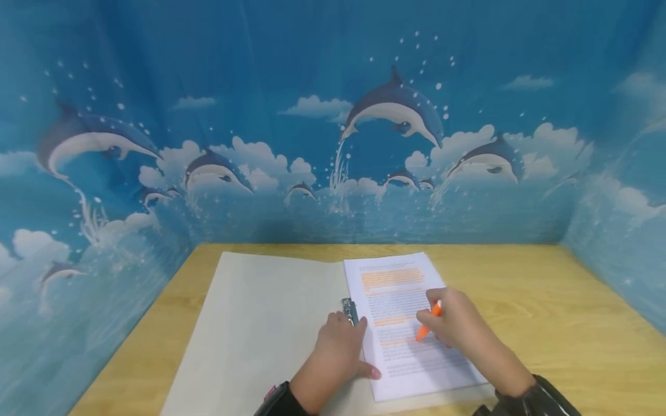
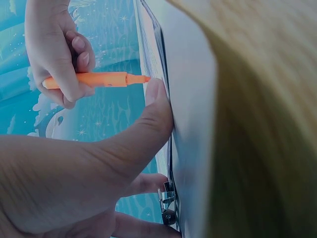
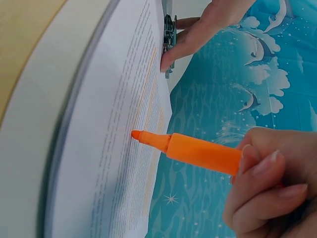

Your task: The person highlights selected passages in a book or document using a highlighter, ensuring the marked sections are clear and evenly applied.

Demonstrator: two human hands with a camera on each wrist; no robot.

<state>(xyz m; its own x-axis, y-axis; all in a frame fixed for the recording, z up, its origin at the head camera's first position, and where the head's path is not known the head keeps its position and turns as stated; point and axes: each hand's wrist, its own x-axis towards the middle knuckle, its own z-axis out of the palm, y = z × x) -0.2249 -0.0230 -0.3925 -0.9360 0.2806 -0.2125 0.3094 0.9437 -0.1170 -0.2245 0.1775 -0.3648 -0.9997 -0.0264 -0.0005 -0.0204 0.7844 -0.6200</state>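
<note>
My right hand [image 1: 451,318] grips an orange highlighter [image 3: 204,152], its tip right at the lines of print on the top sheet of paper [image 1: 406,375]. Several lines on the sheet carry orange highlighting, in a block near the top and in bands lower down. My left hand [image 1: 337,345] rests at the sheet's left edge, thumb and fingers spread over the paper's margin and the folder beside it. A metal clip [image 1: 350,311] at the folder's spine shows just beyond the left fingers. The paper stack lies in the opened folder [image 1: 260,323], whose pale cover is spread to the left.
The folder lies on a wood-grain table [image 1: 562,300]. A blue curtain [image 1: 291,69] printed with dolphins and clouds stands behind the table and along both sides.
</note>
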